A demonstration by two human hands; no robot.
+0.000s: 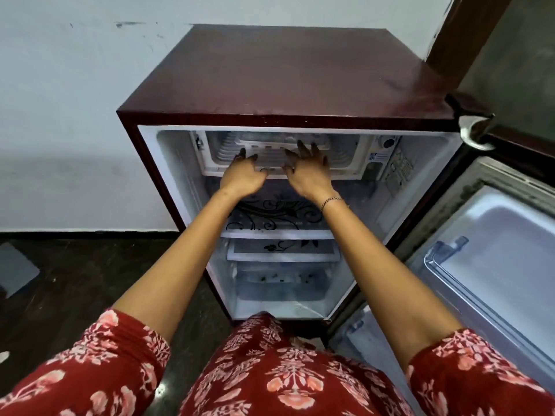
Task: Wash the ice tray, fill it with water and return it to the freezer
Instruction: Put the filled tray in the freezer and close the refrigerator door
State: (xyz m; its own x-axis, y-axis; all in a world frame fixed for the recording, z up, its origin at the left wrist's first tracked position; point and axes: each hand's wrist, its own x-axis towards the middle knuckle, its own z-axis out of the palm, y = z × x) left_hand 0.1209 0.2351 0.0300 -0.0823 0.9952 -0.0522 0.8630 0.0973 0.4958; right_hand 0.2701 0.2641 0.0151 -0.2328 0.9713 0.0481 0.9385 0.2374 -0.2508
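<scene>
The fridge (285,85) stands open, its door (495,250) swung to the right of the hands. Both hands reach into the freezer (342,154) at the top. The left hand (243,175) and right hand (309,172) have fingers spread, empty. The ice tray (270,145) lies inside, just beyond the fingertips.
</scene>
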